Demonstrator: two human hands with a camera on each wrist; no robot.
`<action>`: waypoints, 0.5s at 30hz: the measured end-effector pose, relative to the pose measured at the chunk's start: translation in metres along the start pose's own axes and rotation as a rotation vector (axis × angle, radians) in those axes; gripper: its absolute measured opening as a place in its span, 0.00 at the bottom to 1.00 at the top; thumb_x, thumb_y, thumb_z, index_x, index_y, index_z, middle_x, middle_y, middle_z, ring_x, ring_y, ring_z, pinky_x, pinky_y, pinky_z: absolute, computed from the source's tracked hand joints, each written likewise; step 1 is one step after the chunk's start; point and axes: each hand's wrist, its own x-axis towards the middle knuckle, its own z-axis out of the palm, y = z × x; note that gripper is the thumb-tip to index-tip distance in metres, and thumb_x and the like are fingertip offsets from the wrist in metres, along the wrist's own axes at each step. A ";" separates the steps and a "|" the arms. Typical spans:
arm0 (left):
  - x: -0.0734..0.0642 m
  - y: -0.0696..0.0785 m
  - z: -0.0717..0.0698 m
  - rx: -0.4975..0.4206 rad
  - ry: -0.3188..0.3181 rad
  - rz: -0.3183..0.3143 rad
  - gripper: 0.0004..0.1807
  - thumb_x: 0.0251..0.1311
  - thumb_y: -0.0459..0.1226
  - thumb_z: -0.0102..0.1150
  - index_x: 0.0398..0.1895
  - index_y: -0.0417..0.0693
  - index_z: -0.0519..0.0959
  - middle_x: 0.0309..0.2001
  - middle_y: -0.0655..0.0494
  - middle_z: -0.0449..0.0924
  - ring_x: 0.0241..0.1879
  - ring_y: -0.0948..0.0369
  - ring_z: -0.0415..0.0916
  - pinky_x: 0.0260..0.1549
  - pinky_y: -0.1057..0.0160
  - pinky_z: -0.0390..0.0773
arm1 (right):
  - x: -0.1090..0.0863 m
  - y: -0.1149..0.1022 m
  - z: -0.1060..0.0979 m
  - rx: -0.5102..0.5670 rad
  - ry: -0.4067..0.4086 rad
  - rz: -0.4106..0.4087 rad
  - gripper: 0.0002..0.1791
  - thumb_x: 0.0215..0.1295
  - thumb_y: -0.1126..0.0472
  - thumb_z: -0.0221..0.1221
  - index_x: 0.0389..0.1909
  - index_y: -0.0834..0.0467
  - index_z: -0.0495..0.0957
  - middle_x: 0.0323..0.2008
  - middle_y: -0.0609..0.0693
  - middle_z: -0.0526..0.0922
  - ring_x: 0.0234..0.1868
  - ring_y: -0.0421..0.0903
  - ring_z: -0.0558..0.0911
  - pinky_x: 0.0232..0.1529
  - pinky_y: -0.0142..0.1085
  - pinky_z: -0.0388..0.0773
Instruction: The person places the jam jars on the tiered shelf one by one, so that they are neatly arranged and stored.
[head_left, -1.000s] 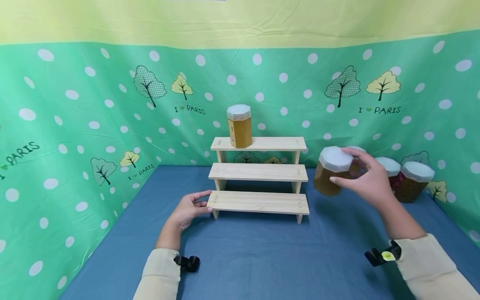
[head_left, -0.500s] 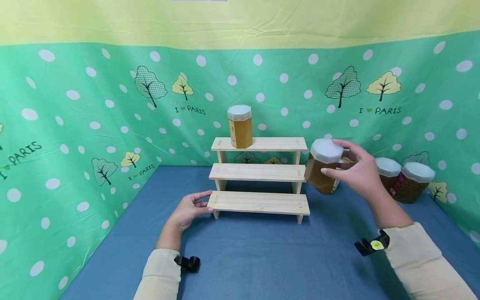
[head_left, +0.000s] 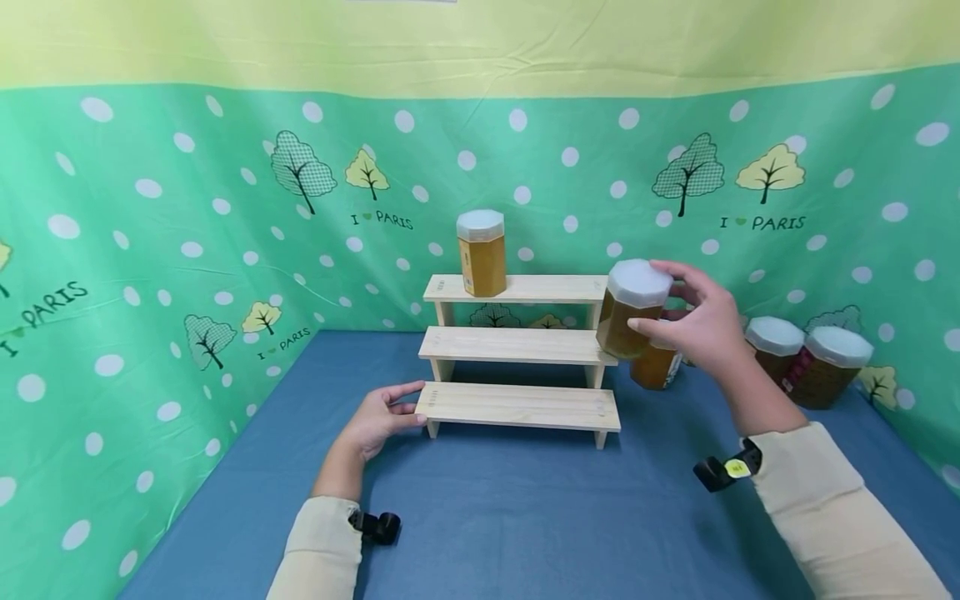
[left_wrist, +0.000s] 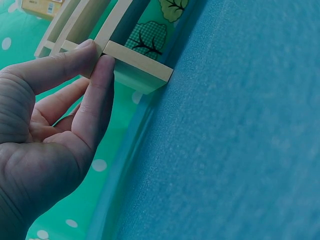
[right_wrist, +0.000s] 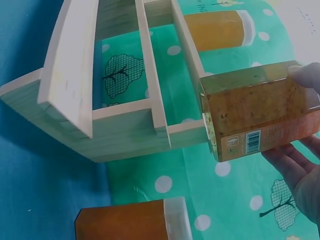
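The left hand [head_left: 378, 423] pinches the wooden stand [head_left: 517, 404]; the right hand [head_left: 701, 321] grips a white-lidded jar [head_left: 632, 310], now higher, uncovering an amber jar [head_left: 652, 371] right of the stand.

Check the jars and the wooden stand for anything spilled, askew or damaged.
Nothing stands out: the wooden stand looks straight, the top jar stands upright, the held jar has its lid on, and no spill shows.

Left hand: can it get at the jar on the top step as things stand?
Probably not without letting go: the left hand pinches the left end of the bottom step. Once freed, likely yes: the jar stands toward the left of the top step, nothing visible blocking its left side.
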 end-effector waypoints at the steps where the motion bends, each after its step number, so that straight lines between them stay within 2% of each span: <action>1: 0.000 0.000 0.000 0.002 -0.001 0.000 0.36 0.52 0.23 0.67 0.67 0.39 0.70 0.52 0.39 0.79 0.42 0.55 0.82 0.45 0.51 0.81 | 0.001 -0.002 0.001 0.005 -0.002 0.002 0.42 0.50 0.57 0.75 0.68 0.47 0.69 0.63 0.51 0.69 0.57 0.54 0.75 0.39 0.25 0.77; 7: 0.000 0.000 0.000 0.006 -0.004 -0.001 0.36 0.53 0.23 0.67 0.67 0.40 0.70 0.53 0.38 0.78 0.43 0.56 0.82 0.46 0.52 0.80 | 0.008 -0.011 0.004 0.032 -0.001 -0.006 0.41 0.51 0.57 0.74 0.68 0.47 0.69 0.63 0.51 0.69 0.56 0.55 0.76 0.36 0.28 0.79; 15: 0.000 0.000 -0.001 0.006 0.001 -0.006 0.35 0.52 0.24 0.68 0.67 0.40 0.70 0.53 0.37 0.78 0.42 0.56 0.82 0.45 0.52 0.81 | 0.022 -0.023 0.017 0.056 0.032 -0.042 0.40 0.51 0.59 0.74 0.67 0.48 0.70 0.62 0.50 0.71 0.56 0.52 0.75 0.45 0.36 0.80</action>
